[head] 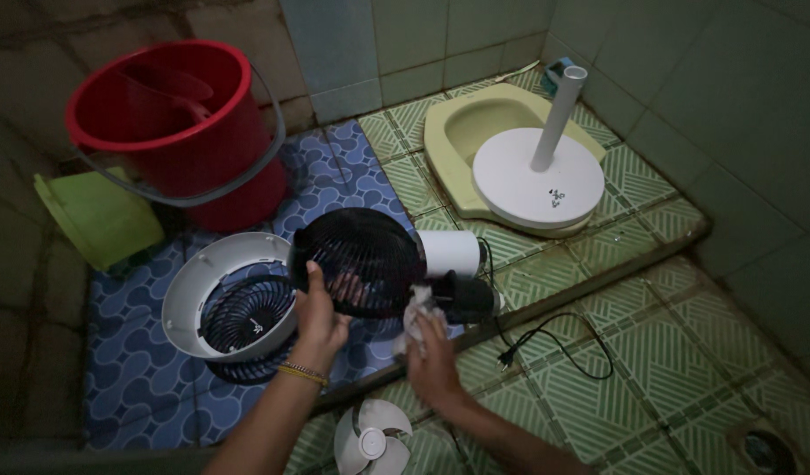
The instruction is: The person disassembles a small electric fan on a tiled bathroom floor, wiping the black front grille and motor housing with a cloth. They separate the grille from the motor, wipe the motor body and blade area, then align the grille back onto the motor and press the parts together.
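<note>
While the left hand (320,312) grips the black fan grille (357,261), the right hand (430,345) pinches a white cloth (415,307) against it.

The floor (669,352) is tiled in two patterns: green striped tiles on the right, blue patterned tiles on the lower part at left. On the blue part stand a red bucket (181,132) and, beside it, a tipped green container (97,215); a white fan housing with a dark grille (233,303) lies nearer. A white fan base with its pole (539,180) rests over the pale squat toilet (462,132). A black power cord (554,339) and white fan blades (370,435) lie on green tiles; what seems a drain (766,449) sits at the dim corner.
</note>
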